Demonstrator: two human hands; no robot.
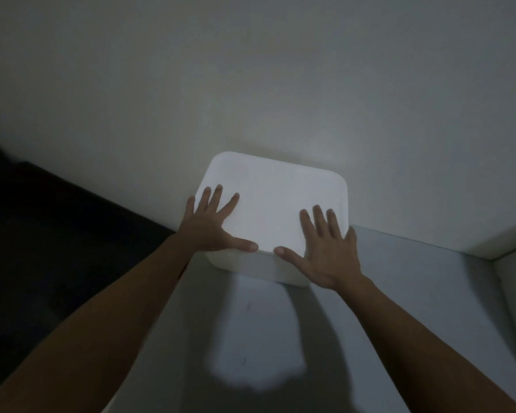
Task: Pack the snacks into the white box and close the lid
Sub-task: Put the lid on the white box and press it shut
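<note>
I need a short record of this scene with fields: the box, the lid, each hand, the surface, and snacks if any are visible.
box: white, on the grey table, against the wall
lid: on the box, looks closed
left hand: flat on lid, fingers spread
right hand: flat on lid, fingers spread
snacks: none visible
lighting: dim

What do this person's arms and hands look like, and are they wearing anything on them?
Both forearms are bare up to the picture's edge: no sleeves show. The left hand and right hand wear no gloves, and no rings, watch or bracelets are visible on the fingers or wrists. The fingernails look short and unpainted, though the dim light hides fine detail.
</note>
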